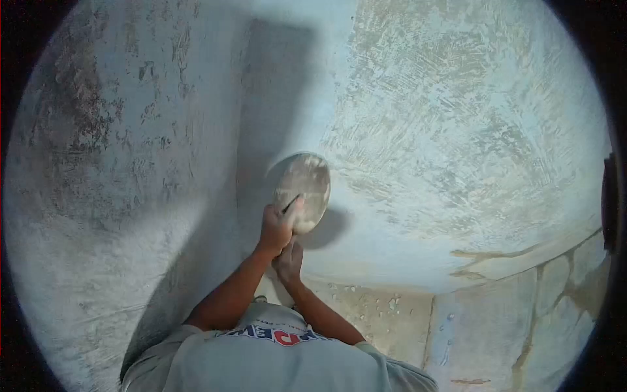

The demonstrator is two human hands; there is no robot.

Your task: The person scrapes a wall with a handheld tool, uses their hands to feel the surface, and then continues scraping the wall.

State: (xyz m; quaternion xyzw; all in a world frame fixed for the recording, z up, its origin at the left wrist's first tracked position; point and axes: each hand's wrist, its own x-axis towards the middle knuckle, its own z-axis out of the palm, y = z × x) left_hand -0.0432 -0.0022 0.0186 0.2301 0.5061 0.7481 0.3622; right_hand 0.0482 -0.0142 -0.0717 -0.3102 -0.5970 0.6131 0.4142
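A round, shallow pan-like thing, smeared with grey and whitish plaster, is held up in front of the wall. My left hand is closed at its lower left edge, around a thin dark tool that lies across the face of the pan. Just below, my right hand is closed at the pan's lower edge; its grip is partly hidden by the left wrist. White dust coats the fingers of both hands.
Ahead, a pale blue plastered surface carries rough trowel marks. Patchy, flaking wall stands to the left. Cracks and brown lines cross the lower right, and a dark object shows at the right edge.
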